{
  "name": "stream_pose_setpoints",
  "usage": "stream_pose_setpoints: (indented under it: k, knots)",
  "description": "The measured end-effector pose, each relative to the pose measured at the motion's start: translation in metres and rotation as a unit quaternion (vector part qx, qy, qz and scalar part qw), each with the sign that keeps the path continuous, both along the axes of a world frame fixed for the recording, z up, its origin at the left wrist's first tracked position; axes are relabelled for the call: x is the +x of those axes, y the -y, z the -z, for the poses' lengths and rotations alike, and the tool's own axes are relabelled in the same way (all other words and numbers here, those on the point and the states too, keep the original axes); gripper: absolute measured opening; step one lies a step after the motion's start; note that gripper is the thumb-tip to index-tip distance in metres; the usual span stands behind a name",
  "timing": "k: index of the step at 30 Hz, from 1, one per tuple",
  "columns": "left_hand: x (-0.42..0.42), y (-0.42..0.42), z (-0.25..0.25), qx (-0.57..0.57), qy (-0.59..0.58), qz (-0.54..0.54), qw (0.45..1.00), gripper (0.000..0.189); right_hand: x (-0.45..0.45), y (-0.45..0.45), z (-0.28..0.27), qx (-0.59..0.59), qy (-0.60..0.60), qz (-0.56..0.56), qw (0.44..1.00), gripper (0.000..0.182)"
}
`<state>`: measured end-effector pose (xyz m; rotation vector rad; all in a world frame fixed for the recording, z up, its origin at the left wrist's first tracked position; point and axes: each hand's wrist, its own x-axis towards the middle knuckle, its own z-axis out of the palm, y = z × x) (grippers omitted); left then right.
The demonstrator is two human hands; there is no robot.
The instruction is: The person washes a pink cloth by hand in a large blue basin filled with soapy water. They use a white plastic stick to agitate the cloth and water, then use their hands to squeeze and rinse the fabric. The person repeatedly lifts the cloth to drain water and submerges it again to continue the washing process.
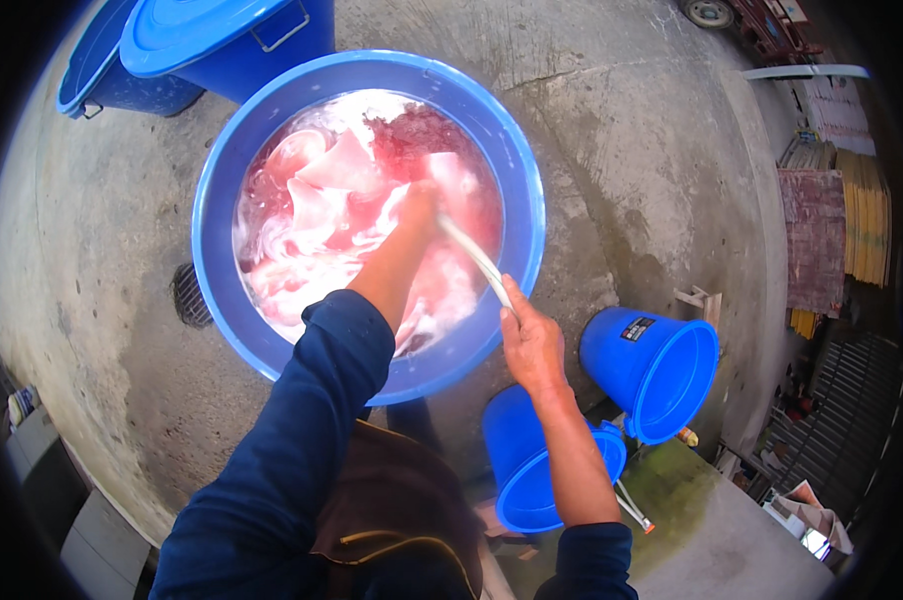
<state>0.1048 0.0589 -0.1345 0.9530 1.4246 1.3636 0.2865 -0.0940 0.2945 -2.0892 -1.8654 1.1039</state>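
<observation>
A large round blue plastic tub [369, 61] stands on the floor before me. It holds reddish liquid [429, 142] with white swirls, and pale pink folded sheets [343, 165] whose material I cannot make out. My left hand [421, 199] reaches in over the sheets; glare washes out its fingers, so its grip is unclear. A whitish hose [472, 251] runs from beside that hand, across the tub's near right side, to my right hand [534, 337]. The right hand grips the hose at the rim, with its index finger stretched along it.
Two blue buckets [650, 375] [556, 480] lie tilted at the right. A lidded blue bin [234, 45] and another blue bin [129, 86] stand at the upper left. A drain grate [190, 295] is set in the concrete floor [121, 247]. Stacked boards [811, 240] stand far right.
</observation>
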Motion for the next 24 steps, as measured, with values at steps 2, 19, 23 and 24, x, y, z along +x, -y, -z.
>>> stream_pose_setpoints:
  k: [2,19,23,24]
  knots:
    - [0.004,0.004,0.008,-0.055,0.061,0.022,0.996,0.013,0.005,0.003,0.0,0.004,0.004,0.014,1.0,0.046]
    - [0.043,0.025,-0.128,-0.23,0.379,-0.021,0.896,0.004,-0.005,0.011,0.016,0.005,0.066,0.003,0.998,0.049]
    - [0.065,0.035,-0.193,-0.278,0.345,-0.109,0.89,0.033,-0.016,0.005,0.029,-0.024,0.102,-0.021,0.994,0.047]
    - [0.069,0.037,-0.2,-0.288,0.336,-0.118,0.889,0.038,-0.019,0.003,0.03,-0.031,0.108,-0.02,0.993,0.045]
